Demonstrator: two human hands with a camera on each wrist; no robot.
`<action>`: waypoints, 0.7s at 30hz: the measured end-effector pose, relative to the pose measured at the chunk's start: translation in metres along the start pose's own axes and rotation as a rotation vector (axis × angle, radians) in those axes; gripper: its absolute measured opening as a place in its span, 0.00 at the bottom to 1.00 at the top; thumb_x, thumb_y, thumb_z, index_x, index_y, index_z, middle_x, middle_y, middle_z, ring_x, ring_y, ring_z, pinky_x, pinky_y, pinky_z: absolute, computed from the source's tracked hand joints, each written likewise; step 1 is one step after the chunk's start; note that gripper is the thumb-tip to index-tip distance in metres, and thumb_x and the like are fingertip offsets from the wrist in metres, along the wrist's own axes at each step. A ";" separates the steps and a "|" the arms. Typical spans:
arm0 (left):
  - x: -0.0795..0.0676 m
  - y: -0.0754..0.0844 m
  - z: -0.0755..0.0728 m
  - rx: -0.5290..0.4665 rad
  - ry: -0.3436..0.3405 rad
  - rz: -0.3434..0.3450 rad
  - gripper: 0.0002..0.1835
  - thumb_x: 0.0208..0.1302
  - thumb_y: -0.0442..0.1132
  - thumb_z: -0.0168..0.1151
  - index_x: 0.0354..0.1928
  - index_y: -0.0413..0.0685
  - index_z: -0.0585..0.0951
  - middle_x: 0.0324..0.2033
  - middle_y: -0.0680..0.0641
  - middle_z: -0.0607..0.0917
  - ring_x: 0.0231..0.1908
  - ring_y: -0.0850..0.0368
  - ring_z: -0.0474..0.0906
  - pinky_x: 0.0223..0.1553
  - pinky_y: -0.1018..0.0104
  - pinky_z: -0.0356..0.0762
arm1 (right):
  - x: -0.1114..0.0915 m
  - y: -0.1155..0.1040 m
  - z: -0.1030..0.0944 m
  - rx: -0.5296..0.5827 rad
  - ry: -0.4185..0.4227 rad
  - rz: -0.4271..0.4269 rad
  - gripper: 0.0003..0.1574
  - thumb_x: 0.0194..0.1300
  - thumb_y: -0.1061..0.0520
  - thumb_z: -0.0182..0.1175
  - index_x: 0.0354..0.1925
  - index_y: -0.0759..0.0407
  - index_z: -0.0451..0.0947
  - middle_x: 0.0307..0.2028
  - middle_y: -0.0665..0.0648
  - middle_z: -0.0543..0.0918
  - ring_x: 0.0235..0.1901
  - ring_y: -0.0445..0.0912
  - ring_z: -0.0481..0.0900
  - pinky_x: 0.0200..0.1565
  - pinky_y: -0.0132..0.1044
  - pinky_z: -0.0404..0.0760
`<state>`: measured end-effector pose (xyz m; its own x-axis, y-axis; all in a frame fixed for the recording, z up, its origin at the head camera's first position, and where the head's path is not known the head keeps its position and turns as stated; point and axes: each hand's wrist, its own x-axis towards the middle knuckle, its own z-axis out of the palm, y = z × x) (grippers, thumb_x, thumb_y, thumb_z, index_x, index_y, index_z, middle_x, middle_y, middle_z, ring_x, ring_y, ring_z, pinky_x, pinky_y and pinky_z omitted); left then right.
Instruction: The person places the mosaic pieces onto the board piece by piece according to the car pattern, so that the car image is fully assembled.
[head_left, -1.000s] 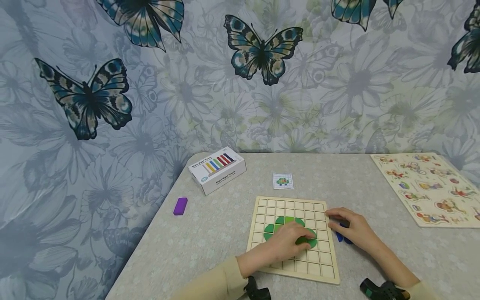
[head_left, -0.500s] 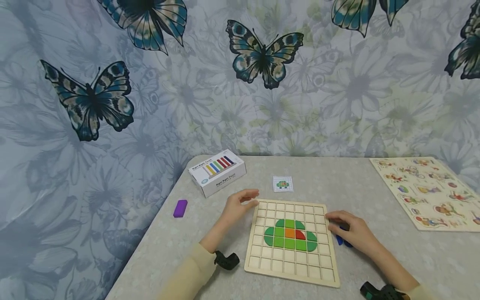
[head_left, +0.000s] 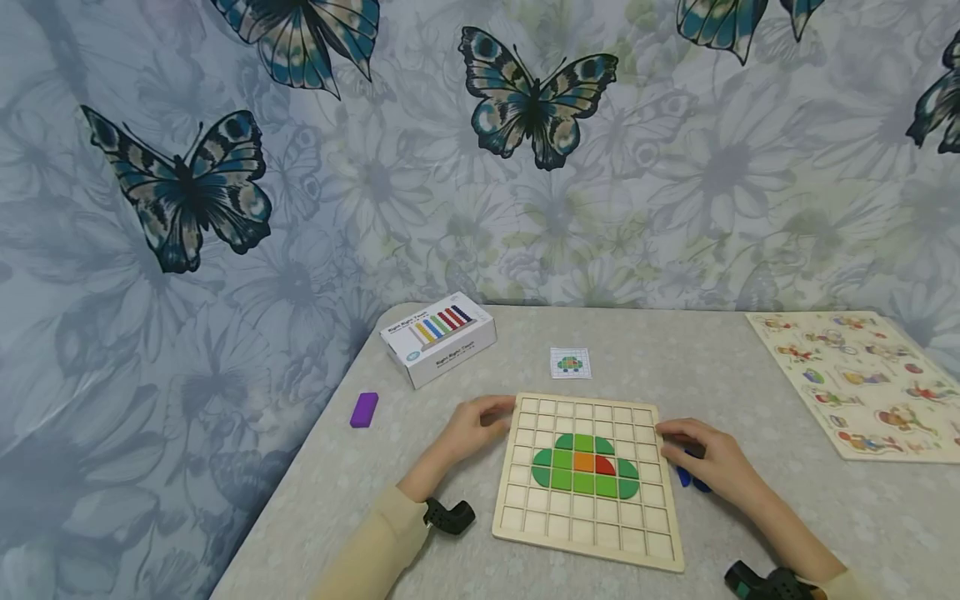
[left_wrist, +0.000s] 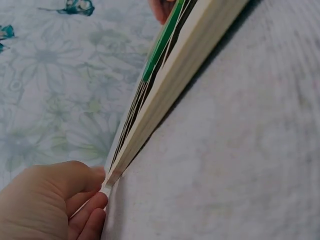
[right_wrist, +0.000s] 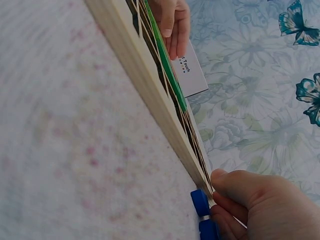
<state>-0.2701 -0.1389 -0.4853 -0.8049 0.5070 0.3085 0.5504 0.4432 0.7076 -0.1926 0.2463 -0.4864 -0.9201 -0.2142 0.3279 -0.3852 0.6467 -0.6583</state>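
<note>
A square wooden grid board lies on the table, with green, orange and red pieces set in its middle squares. My left hand holds the board's upper left edge, and in the left wrist view the thumb and curled fingers of the left hand meet at its corner. On the opposite side, my right hand holds the right edge, its thumb against the rim in the right wrist view. Small blue pieces lie beside the board, partly hidden under the right hand in the head view.
Behind the board lies a small picture card. A white box and a purple block sit to the left. A larger wooden board with printed figures is at the far right. The wall borders the table's back.
My left hand has left the pieces in the middle of the board and moved left to the board's upper left edge. An orange and a red piece now show. The right hand stays in place.
</note>
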 end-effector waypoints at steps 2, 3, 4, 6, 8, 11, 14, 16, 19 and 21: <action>0.001 0.002 0.000 -0.003 -0.036 0.001 0.21 0.61 0.36 0.64 0.56 0.39 0.78 0.52 0.44 0.81 0.54 0.51 0.75 0.56 0.60 0.71 | 0.000 0.000 0.000 -0.007 0.003 -0.001 0.19 0.61 0.53 0.65 0.50 0.58 0.80 0.47 0.53 0.81 0.44 0.42 0.79 0.42 0.33 0.79; 0.001 0.003 -0.001 0.002 -0.055 0.003 0.22 0.61 0.37 0.64 0.57 0.39 0.77 0.53 0.44 0.80 0.55 0.51 0.74 0.57 0.60 0.70 | 0.000 0.000 0.000 -0.007 0.004 -0.002 0.19 0.61 0.53 0.65 0.50 0.58 0.80 0.47 0.53 0.81 0.44 0.42 0.79 0.42 0.33 0.79; 0.001 0.003 -0.001 0.012 -0.072 -0.001 0.22 0.61 0.38 0.65 0.57 0.39 0.77 0.54 0.44 0.79 0.56 0.51 0.73 0.58 0.60 0.68 | 0.000 0.000 0.000 -0.004 0.003 0.001 0.19 0.61 0.53 0.65 0.50 0.58 0.80 0.47 0.53 0.81 0.44 0.41 0.79 0.42 0.33 0.79; 0.001 0.005 -0.001 0.023 -0.105 -0.013 0.24 0.61 0.41 0.65 0.58 0.40 0.77 0.55 0.44 0.78 0.58 0.51 0.71 0.60 0.59 0.66 | -0.001 0.001 0.000 -0.002 0.001 0.005 0.20 0.62 0.52 0.64 0.50 0.58 0.80 0.47 0.53 0.81 0.44 0.42 0.79 0.42 0.33 0.79; 0.001 0.007 -0.001 0.025 -0.120 -0.038 0.25 0.61 0.42 0.65 0.59 0.41 0.76 0.56 0.45 0.77 0.59 0.52 0.70 0.60 0.59 0.66 | -0.001 0.001 0.000 0.002 -0.004 0.017 0.20 0.62 0.52 0.64 0.51 0.58 0.80 0.48 0.54 0.81 0.44 0.45 0.80 0.43 0.34 0.79; 0.001 0.007 -0.002 0.022 -0.122 -0.041 0.26 0.62 0.42 0.65 0.60 0.40 0.75 0.57 0.44 0.77 0.59 0.51 0.69 0.60 0.57 0.65 | 0.000 -0.003 -0.001 -0.015 0.001 0.041 0.22 0.62 0.51 0.64 0.52 0.60 0.78 0.48 0.56 0.80 0.45 0.50 0.80 0.44 0.39 0.80; 0.000 0.005 -0.003 0.019 -0.114 -0.029 0.25 0.61 0.40 0.65 0.59 0.39 0.75 0.56 0.43 0.77 0.59 0.50 0.70 0.60 0.57 0.65 | 0.003 -0.013 -0.009 -0.048 0.009 0.045 0.24 0.62 0.53 0.64 0.54 0.63 0.77 0.49 0.61 0.79 0.46 0.56 0.79 0.45 0.47 0.79; 0.000 0.004 -0.003 0.016 -0.104 -0.024 0.24 0.61 0.39 0.65 0.59 0.39 0.76 0.56 0.43 0.77 0.58 0.50 0.71 0.60 0.57 0.66 | 0.005 -0.022 -0.017 -0.076 0.013 0.042 0.24 0.62 0.54 0.65 0.54 0.63 0.76 0.49 0.63 0.79 0.46 0.58 0.78 0.45 0.51 0.79; 0.000 0.003 -0.004 0.018 -0.107 -0.018 0.25 0.60 0.39 0.66 0.59 0.40 0.76 0.56 0.44 0.78 0.58 0.51 0.71 0.60 0.58 0.66 | 0.000 -0.033 -0.028 -0.087 -0.015 0.060 0.24 0.60 0.54 0.66 0.52 0.63 0.77 0.48 0.62 0.79 0.45 0.60 0.78 0.43 0.51 0.80; 0.001 0.002 -0.003 0.017 -0.114 -0.005 0.25 0.61 0.40 0.65 0.59 0.39 0.76 0.56 0.44 0.78 0.58 0.51 0.71 0.60 0.58 0.65 | -0.006 -0.036 -0.032 -0.105 -0.046 0.081 0.25 0.58 0.51 0.67 0.51 0.62 0.79 0.47 0.60 0.80 0.44 0.58 0.79 0.42 0.48 0.81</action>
<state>-0.2701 -0.1398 -0.4812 -0.7776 0.5850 0.2304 0.5510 0.4575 0.6980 -0.1710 0.2478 -0.4435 -0.9510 -0.1904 0.2437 -0.3025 0.7359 -0.6058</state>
